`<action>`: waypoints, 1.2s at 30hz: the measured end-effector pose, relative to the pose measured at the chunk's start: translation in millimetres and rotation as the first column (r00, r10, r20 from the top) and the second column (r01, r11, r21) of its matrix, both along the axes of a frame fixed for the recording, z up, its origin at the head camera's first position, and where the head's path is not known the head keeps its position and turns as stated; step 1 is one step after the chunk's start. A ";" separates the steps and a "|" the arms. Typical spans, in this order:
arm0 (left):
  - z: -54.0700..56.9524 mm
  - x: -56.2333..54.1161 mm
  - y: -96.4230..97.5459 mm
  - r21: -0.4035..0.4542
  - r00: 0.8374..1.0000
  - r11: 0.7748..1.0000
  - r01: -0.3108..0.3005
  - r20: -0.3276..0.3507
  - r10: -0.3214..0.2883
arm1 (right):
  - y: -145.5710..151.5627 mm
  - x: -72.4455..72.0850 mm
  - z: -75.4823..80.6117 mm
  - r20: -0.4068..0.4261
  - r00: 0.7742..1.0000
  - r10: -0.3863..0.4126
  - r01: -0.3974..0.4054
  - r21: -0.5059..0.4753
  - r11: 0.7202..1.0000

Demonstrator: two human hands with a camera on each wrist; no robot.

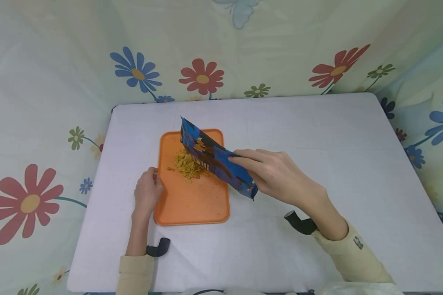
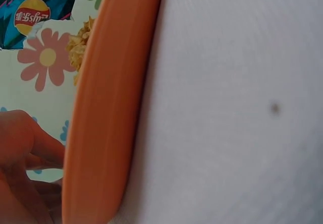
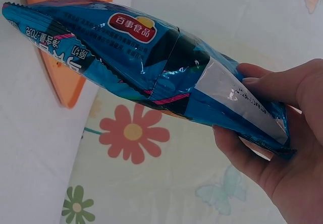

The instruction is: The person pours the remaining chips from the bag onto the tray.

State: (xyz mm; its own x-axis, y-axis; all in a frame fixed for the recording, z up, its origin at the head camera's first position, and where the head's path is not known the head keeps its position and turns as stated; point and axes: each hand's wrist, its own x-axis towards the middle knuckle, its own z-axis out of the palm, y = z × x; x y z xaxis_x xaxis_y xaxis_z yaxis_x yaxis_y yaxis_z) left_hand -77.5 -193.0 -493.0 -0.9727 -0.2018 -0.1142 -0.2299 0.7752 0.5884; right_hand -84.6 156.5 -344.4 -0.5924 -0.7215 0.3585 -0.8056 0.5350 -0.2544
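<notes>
An orange tray (image 1: pixel 192 205) lies on the white-covered table, with a heap of yellow potato chips (image 1: pixel 188 164) in its upper middle part. My left hand (image 1: pixel 148 189) holds the tray's left rim, its fingers partly hidden; the left wrist view shows those fingers (image 2: pixel 43 146) against the orange edge. Tilted over the tray is a blue chip bag (image 1: pixel 215 157), its far end above the chips. My right hand (image 1: pixel 271 174) grips the near end of this bag, thumb on one side and fingers on the other in the right wrist view. The inside of the bag is hidden.
The white table (image 1: pixel 317 135) extends on both sides of the tray. Behind it hangs a flowered curtain (image 1: pixel 280 49). Dark curved pieces jut from both wrists, the left one (image 1: pixel 158 248) and the right one (image 1: pixel 300 223) low above the table.
</notes>
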 end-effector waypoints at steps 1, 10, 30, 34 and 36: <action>-0.2 0.0 0.0 0.002 1.000 1.000 0.000 0.002 0.000 | 0.3 0.3 -0.7 0.000 1.000 -0.001 0.001 -0.005 1.000; 0.7 0.5 1.5 0.002 1.000 1.000 -0.001 0.001 0.001 | 5.0 2.3 -6.6 -0.009 1.000 -0.003 0.002 -0.082 0.997; 0.6 -0.2 -0.9 0.006 1.000 1.000 -0.008 0.010 0.008 | 17.8 9.9 -24.1 0.012 0.993 -0.122 0.121 -0.218 0.968; 0.8 0.3 0.0 0.012 1.000 1.000 -0.012 0.019 0.012 | 20.0 13.0 -27.0 0.048 0.985 -0.168 0.174 -0.253 0.952; 0.6 0.4 0.4 0.016 1.000 1.000 -0.015 0.022 0.015 | 21.6 14.4 -28.0 0.054 0.981 -0.187 0.195 -0.266 0.944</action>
State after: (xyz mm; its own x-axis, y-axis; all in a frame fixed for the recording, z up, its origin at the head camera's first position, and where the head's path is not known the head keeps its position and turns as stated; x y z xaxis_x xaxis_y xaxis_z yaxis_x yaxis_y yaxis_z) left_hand -77.1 -192.6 -492.4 -0.9669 -0.2142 -0.1389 -0.2544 0.7618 0.5958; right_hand -70.1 178.2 -372.4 -0.7219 -0.4731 0.5050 -0.6857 0.5871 -0.4302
